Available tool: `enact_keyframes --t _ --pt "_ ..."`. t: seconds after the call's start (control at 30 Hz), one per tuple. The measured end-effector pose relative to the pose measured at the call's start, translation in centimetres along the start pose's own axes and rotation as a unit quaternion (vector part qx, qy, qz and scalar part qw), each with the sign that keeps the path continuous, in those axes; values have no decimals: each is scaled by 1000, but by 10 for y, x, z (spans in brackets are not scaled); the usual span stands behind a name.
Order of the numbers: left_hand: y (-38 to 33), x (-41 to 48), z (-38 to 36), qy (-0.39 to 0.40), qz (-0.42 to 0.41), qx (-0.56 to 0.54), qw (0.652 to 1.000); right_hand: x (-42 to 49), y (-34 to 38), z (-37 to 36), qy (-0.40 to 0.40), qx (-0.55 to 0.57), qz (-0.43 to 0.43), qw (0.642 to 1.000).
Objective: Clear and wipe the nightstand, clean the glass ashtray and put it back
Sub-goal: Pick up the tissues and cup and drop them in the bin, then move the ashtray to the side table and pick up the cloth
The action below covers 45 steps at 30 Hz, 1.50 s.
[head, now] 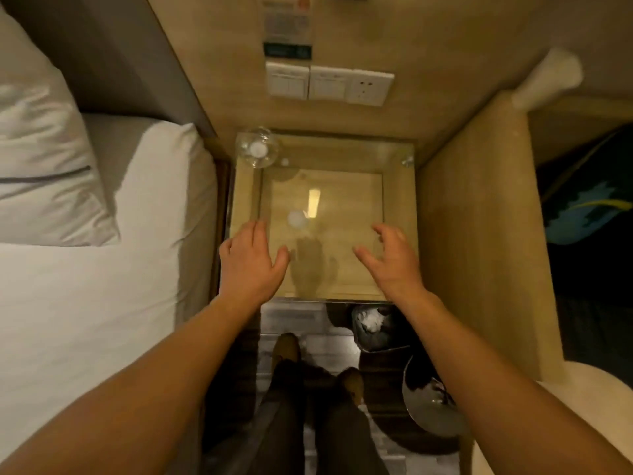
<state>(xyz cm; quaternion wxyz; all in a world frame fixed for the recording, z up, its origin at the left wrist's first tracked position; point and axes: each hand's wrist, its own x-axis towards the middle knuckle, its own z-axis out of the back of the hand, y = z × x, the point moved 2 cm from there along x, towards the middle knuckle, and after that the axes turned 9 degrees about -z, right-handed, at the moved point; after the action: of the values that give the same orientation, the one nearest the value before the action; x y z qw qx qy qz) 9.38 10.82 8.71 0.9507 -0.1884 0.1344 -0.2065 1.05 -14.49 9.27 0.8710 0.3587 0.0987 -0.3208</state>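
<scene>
A square nightstand (399, 207) with a smooth clear glass top is seen between a white bed (102, 286) and a wooden panel (479, 217). The round glass ashtray (257, 148) is placed on its far left corner. The left hand (250, 262) and the right hand (390, 262) are held over the near edge, fingers loose and spread, nothing gripped. The wall notice (286, 25) is too blurred to be read.

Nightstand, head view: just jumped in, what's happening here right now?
A person stands at the glass-topped wooden nightstand beside a white bed. The left hand and right hand are both out over its near part, holding nothing. The round clear glass ashtray sits on the far left corner. No cloth is in view, and whether the hands touch the glass is unclear.
</scene>
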Motion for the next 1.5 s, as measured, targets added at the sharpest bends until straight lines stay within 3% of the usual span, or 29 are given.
enact_keyframes --t 0.27,0.63,0.87,1.07,1.27,1.5 --pt "20 57 73 -12 41 -7 999 61 98 0 37 -23 29 999" --pt "86 163 44 0 75 13 997 202 162 -79 83 -93 101 987" --pt "144 241 3 29 37 41 998 269 181 -145 73 -85 129 985" --pt "165 280 -31 54 8 74 996 301 182 -177 68 -77 102 990" --pt "166 290 -44 27 13 4 1000 307 179 -185 52 -93 101 989" --pt "152 275 -32 61 23 -33 997 281 178 -179 53 -94 53 993"
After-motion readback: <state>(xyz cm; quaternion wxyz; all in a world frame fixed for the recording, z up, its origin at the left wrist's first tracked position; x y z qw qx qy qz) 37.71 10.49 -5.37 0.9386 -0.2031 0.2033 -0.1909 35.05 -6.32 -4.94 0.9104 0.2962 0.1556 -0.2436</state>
